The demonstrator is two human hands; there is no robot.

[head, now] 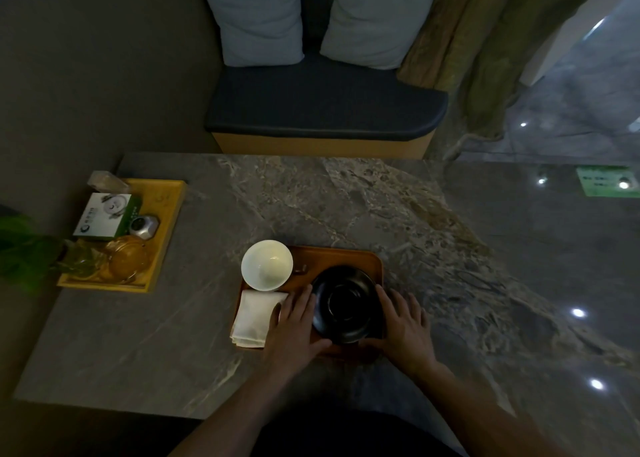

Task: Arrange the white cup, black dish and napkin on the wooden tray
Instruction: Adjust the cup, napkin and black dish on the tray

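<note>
The wooden tray [341,257] lies near the table's front middle. A white cup [266,264] stands on its far left corner. A folded white napkin [254,316] rests on its near left part. The black dish [346,304] sits on the tray's right half. My left hand [294,325] lies against the dish's left rim, partly over the napkin, thumb under the near edge. My right hand [403,328] presses the dish's right rim. Both hands cup the dish, fingers spread along its sides.
A yellow tray [171,214] at the table's left holds a white-green box [105,215], a metal shaker [143,227] and glassware [126,259]. A green plant [20,248] sits at the left edge. A cushioned bench [322,106] stands beyond the marble table [450,248].
</note>
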